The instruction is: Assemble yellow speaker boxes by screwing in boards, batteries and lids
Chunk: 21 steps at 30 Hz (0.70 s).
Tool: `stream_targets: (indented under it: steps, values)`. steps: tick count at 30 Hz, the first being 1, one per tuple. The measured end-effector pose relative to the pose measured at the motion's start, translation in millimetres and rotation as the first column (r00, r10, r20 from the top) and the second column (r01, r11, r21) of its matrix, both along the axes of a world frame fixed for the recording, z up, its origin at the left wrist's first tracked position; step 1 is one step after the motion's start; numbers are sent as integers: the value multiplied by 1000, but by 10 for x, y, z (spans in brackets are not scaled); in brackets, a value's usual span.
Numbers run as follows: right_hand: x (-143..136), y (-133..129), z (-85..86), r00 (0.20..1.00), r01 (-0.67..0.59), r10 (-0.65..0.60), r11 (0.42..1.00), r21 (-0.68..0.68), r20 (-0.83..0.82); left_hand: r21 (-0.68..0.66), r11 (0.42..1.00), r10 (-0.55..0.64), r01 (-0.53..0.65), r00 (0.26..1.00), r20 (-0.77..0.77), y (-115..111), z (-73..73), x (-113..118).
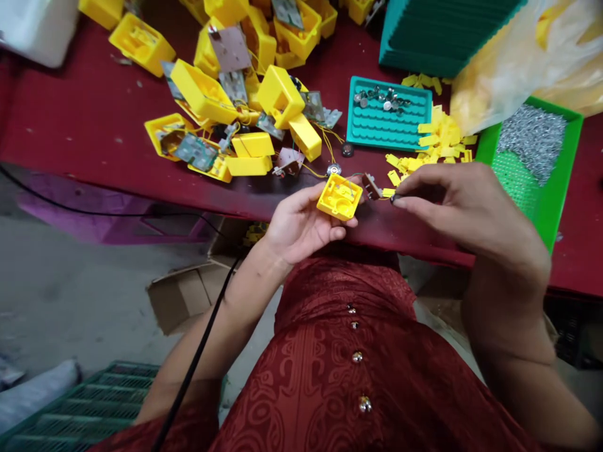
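My left hand (306,226) holds a small open yellow case (339,198), its hollow side facing up, at the table's front edge. Just right of the case is a small circuit board (372,186) joined to thin wires. My right hand (452,201) has thumb and forefinger pinched on a small dark round part (394,198) beside that board. A silvery round disc (334,169) on yellow wires lies just behind the case, and a black round piece (347,149) rests farther back.
Yellow cases with wired boards (202,94) are heaped at the back left. A teal tray (390,129) holds small metal parts, with yellow pieces (443,135) beside it. A green bin (560,194) of screws and a plastic bag (509,75) stand right. A black cable (202,339) crosses my left arm.
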State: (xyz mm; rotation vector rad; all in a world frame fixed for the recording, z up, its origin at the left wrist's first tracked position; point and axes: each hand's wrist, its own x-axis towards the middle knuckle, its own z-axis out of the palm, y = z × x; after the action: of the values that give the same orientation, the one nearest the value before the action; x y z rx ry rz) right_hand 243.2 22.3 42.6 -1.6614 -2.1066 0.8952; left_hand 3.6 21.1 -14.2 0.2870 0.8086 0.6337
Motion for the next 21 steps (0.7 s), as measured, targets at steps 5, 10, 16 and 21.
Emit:
stream_targets:
  steps: [5, 10, 16, 21]
  values:
    - [-186, -224, -202, 803, 190, -270, 961, -202, -531, 94, 992, 89, -84, 995, -45, -110, -10, 72]
    - [-392, -326, -270, 789, 343, -327, 937, -68, -521, 151, 979, 145, -136, 988, -46, -204, -3, 135]
    - [-322, -195, -278, 807, 382, -331, 924, 4, -488, 76, 996, -54, 50, 997, 49, -247, -31, 88]
    - [-271, -151, -212, 921, 269, -219, 956, 120, -322, 12, 989, -149, 149, 970, 194, -223, -69, 77]
